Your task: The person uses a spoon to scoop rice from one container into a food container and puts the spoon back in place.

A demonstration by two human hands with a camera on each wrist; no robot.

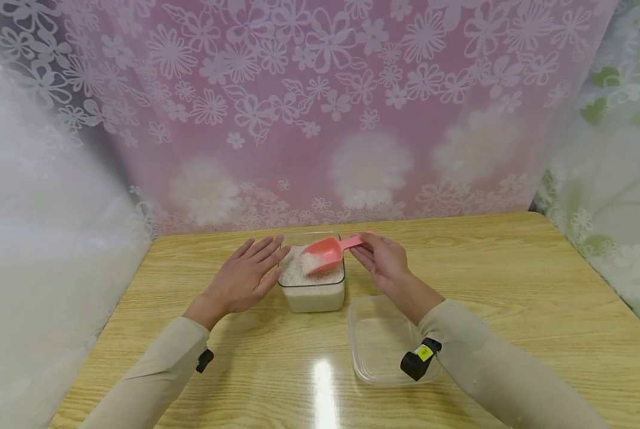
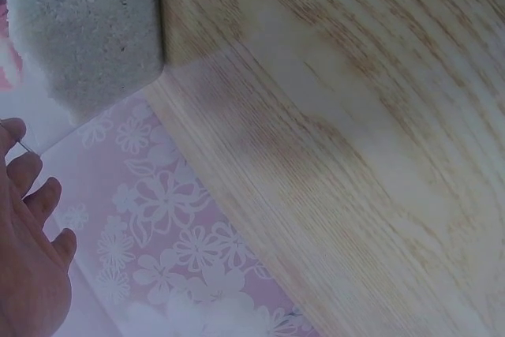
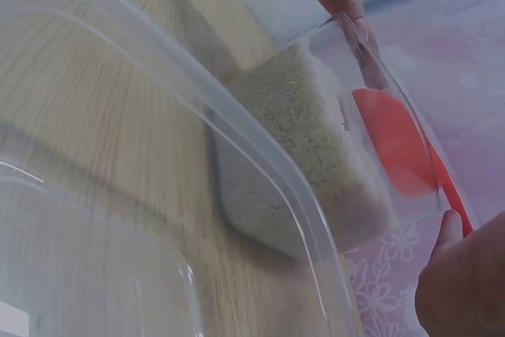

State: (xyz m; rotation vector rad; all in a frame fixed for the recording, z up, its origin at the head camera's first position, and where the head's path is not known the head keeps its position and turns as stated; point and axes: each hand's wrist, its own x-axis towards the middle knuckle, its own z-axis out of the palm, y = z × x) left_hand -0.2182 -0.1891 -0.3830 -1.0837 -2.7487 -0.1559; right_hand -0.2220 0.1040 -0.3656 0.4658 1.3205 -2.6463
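A clear square container (image 1: 316,299) holding white rice (image 1: 293,268) stands on the table, and its rice also shows through the wall in the right wrist view. My right hand (image 1: 385,262) grips the handle of a pink scoop (image 1: 328,250) from the right. The scoop's bowl, with some rice in it, lies tilted just above or on the rice; I cannot tell which. My left hand (image 1: 247,274) is at the container's left rim, its fingers stretched out and the fingertips at the edge. In the left wrist view, that hand (image 2: 31,258) shows only partly.
In front of the container, to the right, lies a clear square plastic piece (image 1: 354,345), a lid or shallow box, partly under my right wrist. A wood-grain table (image 1: 513,286) carries everything. A pink flowered curtain (image 1: 298,149) hangs behind its far edge.
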